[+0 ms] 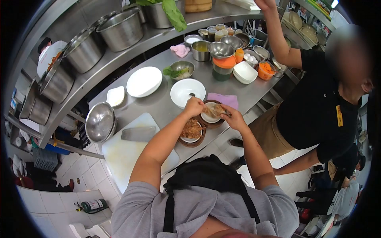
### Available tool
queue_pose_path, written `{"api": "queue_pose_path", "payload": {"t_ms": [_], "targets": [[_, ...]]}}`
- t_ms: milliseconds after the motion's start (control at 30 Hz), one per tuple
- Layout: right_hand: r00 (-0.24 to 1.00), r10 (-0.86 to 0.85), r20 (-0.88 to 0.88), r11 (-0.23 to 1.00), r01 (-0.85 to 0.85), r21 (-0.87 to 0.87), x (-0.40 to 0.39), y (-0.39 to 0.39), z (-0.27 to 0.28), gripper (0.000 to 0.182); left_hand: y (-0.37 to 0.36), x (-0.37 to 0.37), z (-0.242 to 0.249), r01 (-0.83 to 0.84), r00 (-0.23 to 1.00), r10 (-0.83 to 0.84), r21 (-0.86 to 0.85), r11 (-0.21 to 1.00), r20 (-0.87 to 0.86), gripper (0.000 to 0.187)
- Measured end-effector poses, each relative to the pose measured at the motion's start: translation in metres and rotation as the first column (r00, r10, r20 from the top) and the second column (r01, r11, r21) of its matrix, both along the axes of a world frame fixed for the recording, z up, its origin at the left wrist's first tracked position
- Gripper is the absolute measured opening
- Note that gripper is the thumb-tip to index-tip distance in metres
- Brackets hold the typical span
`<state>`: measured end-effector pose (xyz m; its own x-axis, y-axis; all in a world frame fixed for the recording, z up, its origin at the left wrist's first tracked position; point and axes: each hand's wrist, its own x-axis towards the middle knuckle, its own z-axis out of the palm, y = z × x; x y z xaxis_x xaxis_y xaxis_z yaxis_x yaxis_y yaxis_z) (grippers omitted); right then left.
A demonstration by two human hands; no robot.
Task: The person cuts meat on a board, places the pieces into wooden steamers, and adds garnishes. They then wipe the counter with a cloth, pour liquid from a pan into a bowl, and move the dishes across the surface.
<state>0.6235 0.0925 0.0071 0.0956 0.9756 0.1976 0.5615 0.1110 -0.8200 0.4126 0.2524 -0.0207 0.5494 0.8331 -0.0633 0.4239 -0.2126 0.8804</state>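
My left hand and my right hand are both closed, pinching a brown, glossy piece of food between them. It overlaps a small white dish in a round brown steamer basket. Close below my left hand, a second steamer basket carries a dish of brown, crinkled food. Just beyond my left hand stands a white bowl with a dark utensil end showing inside it. A folded purple cloth lies behind the baskets.
A cleaver lies on the white cutting board, beside metal bowls. White dishes, sauce tubs and an orange-lidded container line the counter. Pots fill the shelf above. A person in black stands close on the right, one arm raised.
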Motion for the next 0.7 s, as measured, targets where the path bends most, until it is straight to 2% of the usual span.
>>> {"api": "queue_pose_path", "payload": {"t_ms": [33,67,100,167,200,267,300,400,467,500,567,633,700], "targets": [[1.000,0.011,0.016,1.000,-0.011,-0.003,0.000,0.000,0.004,0.052,0.002,0.001,-0.007,-0.013,1.000,0.013,0.111,0.994,0.004,0.016],[0.998,0.016,0.065,1.000,-0.017,0.022,-0.001,0.000,0.006,0.052,0.005,0.005,-0.019,-0.014,0.998,0.010,0.075,0.997,0.062,0.016],[0.997,0.009,0.072,0.999,-0.012,0.037,-0.001,0.000,0.008,0.052,-0.001,0.008,-0.012,-0.032,0.994,0.023,0.081,0.996,0.108,0.015],[0.995,0.003,0.099,0.997,0.004,-0.073,-0.001,0.002,0.010,0.054,-0.014,0.017,0.002,0.010,0.963,0.003,-0.048,0.999,0.268,0.013],[0.993,0.011,0.122,0.999,-0.005,-0.045,-0.001,0.002,0.011,0.056,-0.023,0.018,0.015,0.015,0.962,-0.003,-0.040,0.999,0.272,0.013],[0.991,-0.005,0.134,0.998,0.013,-0.058,-0.003,0.002,0.012,0.054,-0.041,0.018,0.038,0.153,0.956,-0.165,0.066,0.986,0.242,0.012],[0.990,-0.016,0.143,0.997,0.027,-0.075,-0.003,0.003,0.012,0.053,-0.045,0.019,0.039,0.181,0.949,-0.190,0.060,0.982,0.251,0.012],[0.982,-0.083,0.170,0.990,0.101,-0.098,-0.005,0.004,0.010,0.049,-0.041,0.013,0.041,0.200,0.945,-0.218,0.098,0.975,0.242,0.012],[0.981,-0.119,0.155,0.984,0.137,-0.111,-0.005,0.006,0.005,0.048,-0.039,0.009,0.035,0.088,0.966,-0.105,0.082,0.993,0.237,0.014],[0.979,-0.153,0.137,0.978,0.170,-0.122,-0.005,0.006,0.004,0.047,-0.039,0.008,0.034,0.088,0.966,-0.103,0.073,0.993,0.239,0.014],[0.976,-0.158,0.148,0.981,0.172,-0.089,-0.006,0.006,0.001,0.048,-0.037,0.007,0.031,0.092,0.984,-0.106,0.104,0.990,0.141,0.016],[0.975,-0.159,0.155,0.982,0.172,-0.076,-0.008,0.004,-0.005,0.049,-0.029,0.008,0.020,0.219,0.961,-0.225,0.054,0.974,0.157,0.030],[0.993,-0.109,-0.040,0.992,0.111,0.054,-0.008,0.007,-0.010,0.049,-0.016,0.014,-0.006,0.331,0.862,-0.249,-0.119,0.936,0.441,0.035]]}}
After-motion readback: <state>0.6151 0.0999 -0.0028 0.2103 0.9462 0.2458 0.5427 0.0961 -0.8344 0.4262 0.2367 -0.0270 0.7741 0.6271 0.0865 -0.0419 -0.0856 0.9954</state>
